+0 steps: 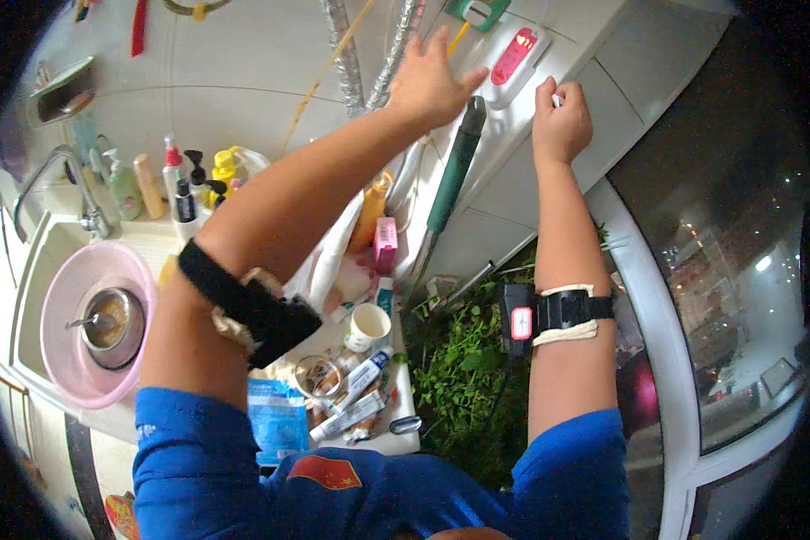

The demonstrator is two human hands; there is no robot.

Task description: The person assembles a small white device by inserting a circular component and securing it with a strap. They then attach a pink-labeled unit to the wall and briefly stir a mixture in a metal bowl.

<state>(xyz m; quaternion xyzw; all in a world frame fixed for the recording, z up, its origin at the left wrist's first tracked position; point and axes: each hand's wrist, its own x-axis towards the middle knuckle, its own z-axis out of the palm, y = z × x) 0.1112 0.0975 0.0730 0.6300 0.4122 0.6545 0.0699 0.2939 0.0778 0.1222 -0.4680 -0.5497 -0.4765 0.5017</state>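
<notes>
My left hand [430,83] reaches up toward the tiled wall with its fingers spread and nothing seen in them. Close by it run silver foil-wrapped hoses [344,56]. Right of that hand is a white wall-mounted device [516,58] with a red panel. My right hand [563,124] is closed in a fist just below and right of the device. A small white bit pokes out of the fist; its kind is hidden by the fingers. Between my two hands leans a long tool with a dark green handle [456,166].
A cluttered counter holds a paper cup [369,326], toothpaste tubes [358,396] and a pink box [385,243]. At the left, a pink basin [56,346] with a metal bowl [126,315] sits in the sink. Green plants [463,373] and a window [747,234] are at the right.
</notes>
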